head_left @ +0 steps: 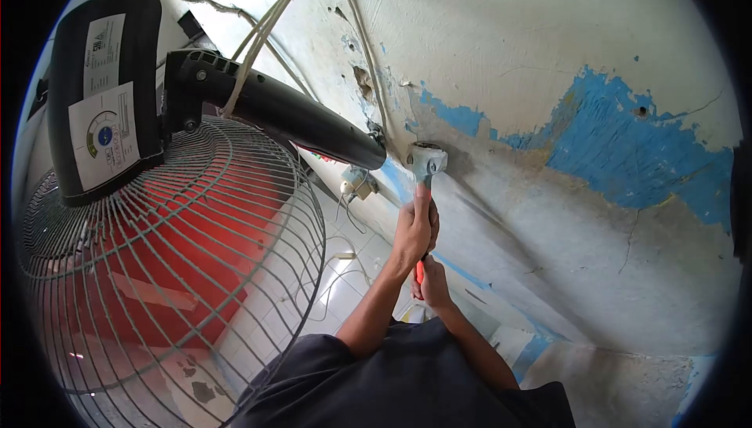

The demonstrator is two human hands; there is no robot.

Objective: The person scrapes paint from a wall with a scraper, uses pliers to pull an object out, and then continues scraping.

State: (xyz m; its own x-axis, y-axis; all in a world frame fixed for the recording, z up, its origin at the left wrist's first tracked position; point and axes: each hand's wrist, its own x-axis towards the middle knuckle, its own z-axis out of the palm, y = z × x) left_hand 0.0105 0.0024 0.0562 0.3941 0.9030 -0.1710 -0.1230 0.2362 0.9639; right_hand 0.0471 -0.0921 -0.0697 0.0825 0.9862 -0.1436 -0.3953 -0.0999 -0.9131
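Note:
Both my hands grip one long tool with an orange handle, which looks like a wall scraper (428, 164). Its wide, light grey head is against the wall (486, 193), at the lower edge of a rough patch. Higher on the handle is my left hand (417, 228), closed around it with the thumb stretched towards the head. Below it, my right hand (431, 283) is wrapped round the lower end, where some orange shows. The fingers partly hide the handle. Blue paint (619, 138) shows where the pale coat is gone, right of the head.
A large fan (180, 232) with a wire cage and black motor housing hangs close on the left. Its black pole (305, 119) reaches near the scraper head. A cord (356, 21) runs down the wall. A socket with a plug (356, 185) sits below the pole, above floor tiles.

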